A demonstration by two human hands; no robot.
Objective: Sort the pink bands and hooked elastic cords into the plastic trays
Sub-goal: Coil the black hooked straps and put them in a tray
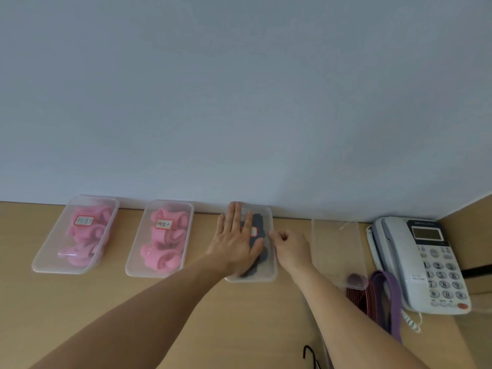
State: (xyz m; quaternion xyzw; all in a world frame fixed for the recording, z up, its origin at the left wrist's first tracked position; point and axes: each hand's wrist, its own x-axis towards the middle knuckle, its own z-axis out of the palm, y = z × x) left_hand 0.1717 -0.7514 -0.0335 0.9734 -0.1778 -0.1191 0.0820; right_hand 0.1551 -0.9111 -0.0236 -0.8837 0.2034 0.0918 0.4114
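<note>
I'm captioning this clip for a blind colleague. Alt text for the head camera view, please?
A person's left hand presses flat on a clear tray of dark items on a wooden desk, while the right hand grips its right edge. Left of it sit two trays of pink bands; to the right, an empty tray, straps and a phone.

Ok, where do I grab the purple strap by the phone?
Probably pinch the purple strap on its long near stretch, coming from above and your side. The phone crowds its right, the red cord its left, and the clear tray sits by its looped far end.
</note>
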